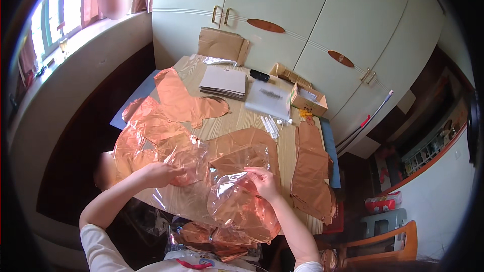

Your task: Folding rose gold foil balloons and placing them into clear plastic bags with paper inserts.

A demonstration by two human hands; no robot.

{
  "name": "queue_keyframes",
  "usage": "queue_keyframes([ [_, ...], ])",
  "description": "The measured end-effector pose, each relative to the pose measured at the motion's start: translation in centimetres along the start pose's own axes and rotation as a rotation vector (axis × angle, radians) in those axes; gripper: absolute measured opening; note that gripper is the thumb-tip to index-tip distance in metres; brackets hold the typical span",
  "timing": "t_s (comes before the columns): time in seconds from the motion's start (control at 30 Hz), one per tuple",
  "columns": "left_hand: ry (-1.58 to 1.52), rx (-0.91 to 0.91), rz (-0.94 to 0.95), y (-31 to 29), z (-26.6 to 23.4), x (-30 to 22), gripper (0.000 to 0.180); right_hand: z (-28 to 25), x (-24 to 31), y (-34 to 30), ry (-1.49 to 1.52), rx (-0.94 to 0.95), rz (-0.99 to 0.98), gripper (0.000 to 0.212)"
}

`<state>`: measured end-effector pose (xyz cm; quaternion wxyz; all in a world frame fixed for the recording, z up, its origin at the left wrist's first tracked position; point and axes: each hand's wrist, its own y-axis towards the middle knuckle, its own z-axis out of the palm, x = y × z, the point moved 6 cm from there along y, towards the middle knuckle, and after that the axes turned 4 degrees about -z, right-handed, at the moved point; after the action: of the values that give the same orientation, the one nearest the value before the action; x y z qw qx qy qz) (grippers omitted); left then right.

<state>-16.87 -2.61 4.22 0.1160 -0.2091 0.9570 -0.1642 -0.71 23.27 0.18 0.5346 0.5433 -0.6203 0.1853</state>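
At the table's near edge, my right hand pinches the edge of a clear plastic bag that lies over a flat copper-coloured foil balloon. My left hand is closed at crinkled clear film to the left; its fingertips are partly hidden. Beyond that hand a shiny, rumpled foil balloon spreads over the table's left side. Another flat foil piece lies past my right hand. More copper foil in clear plastic sits below the table edge, near my lap.
Farther back are a flat foil balloon, a stack of grey card, white sticks and an open carton. Folded foil lies along the right side. A wooden chair stands at lower right, beyond the table; cupboards line the back.
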Motion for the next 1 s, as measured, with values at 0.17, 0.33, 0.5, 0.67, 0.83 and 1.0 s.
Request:
queue_keyframes([
  [0.17, -0.252, -0.103, -0.278, 1.6, -0.1, 0.3, 0.054, -0.5, 1.1, 0.1, 0.028, 0.023, -0.051, 0.019],
  [0.33, -1.600, -0.387, -0.090, 3.7, 1.3, 0.4, 0.030, -0.3, 0.9, -0.1, 0.236, 0.013, 0.033, 0.020],
  [0.5, -2.362, -0.057, 0.507, 2.3, -1.3, -2.5, 0.006, -0.9, -0.7, -0.6, 0.245, 0.013, 0.054, 0.021],
  [0.67, -1.337, 0.106, -0.175, 3.2, 5.1, 1.4, 0.024, -0.7, 0.1, -0.3, 0.405, -0.006, 0.082, 0.021],
  [0.83, -0.251, -0.421, 0.210, 4.0, -0.4, -4.7, 0.049, -1.5, -0.8, -0.9, 0.477, 0.002, 0.107, 0.021],
  [1.0, -0.346, -0.569, 0.271, 9.7, 0.5, -3.3, 0.053, -0.7, -0.4, -0.5, 0.533, 0.034, 0.049, 0.019],
])
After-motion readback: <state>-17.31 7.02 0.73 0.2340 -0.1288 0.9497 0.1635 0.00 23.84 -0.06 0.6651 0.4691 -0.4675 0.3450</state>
